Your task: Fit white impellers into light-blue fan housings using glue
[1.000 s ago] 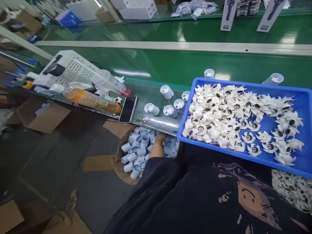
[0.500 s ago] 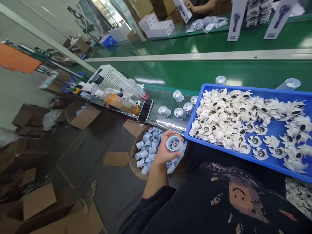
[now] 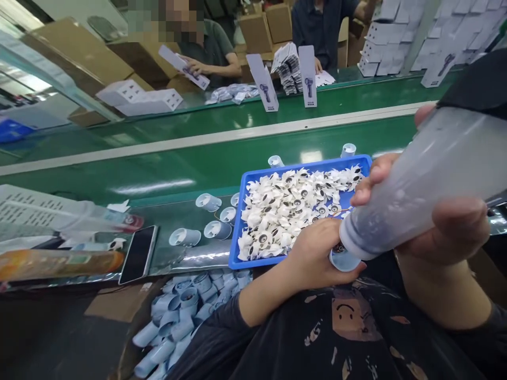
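Observation:
My left hand (image 3: pixel 317 256) is wrapped round a light-blue cylindrical housing (image 3: pixel 345 260), its open end facing up. In my right hand (image 3: pixel 447 227), at the right, is a large translucent bottle (image 3: pixel 431 184) with a dark part at its upper end. The bottle tilts down to the left, and its pale round end (image 3: pixel 354 237) overlaps the rim of the housing; whether they touch is hard to tell. Behind my hands lies a blue tray (image 3: pixel 234 258) holding many white fan blades (image 3: pixel 273 211).
Several blue housings (image 3: pixel 185 237) stand left of the tray, near a phone (image 3: pixel 138 253) and an orange bottle (image 3: pixel 59 265). More housings fill a carton (image 3: pixel 122 353) below the table edge. Across the green belt (image 3: pixel 158 158), two people handle white boxes (image 3: pixel 264 84).
The view has turned right. My left hand has moved from above the carton to in front of the tray, still holding the housing. My right hand and the large bottle have come into view.

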The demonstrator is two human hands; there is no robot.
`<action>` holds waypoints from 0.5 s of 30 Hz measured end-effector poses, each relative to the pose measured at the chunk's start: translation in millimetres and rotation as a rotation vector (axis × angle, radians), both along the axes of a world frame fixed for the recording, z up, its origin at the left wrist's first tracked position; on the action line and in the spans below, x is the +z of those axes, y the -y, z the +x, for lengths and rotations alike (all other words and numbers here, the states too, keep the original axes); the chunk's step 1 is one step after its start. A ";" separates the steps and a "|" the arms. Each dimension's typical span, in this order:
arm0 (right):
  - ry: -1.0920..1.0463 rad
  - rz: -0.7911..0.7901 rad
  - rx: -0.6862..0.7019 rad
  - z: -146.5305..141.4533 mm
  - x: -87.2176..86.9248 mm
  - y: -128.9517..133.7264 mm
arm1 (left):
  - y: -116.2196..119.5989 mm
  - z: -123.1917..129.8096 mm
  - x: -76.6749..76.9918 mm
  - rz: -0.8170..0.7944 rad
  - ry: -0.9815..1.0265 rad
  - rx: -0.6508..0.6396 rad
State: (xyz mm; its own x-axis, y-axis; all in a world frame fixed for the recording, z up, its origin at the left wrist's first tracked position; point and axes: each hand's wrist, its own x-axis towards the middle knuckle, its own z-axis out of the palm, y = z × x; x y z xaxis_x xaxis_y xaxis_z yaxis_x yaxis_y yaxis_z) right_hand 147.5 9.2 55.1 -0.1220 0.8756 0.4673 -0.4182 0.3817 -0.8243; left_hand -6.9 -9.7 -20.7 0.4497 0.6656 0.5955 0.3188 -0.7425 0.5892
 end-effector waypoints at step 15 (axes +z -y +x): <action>-0.022 -0.055 -0.096 10.5 -3.5 -6.1 | -1.6 -12.4 -2.5 -0.318 -0.129 0.006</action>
State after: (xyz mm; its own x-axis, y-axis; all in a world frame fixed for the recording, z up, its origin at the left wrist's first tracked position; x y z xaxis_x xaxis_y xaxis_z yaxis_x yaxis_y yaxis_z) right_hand 158.1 15.2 51.7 -0.0268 0.9070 0.4202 -0.3999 0.3755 -0.8361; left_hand -19.3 -8.1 -23.2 0.5031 0.8117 0.2967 0.4092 -0.5262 0.7454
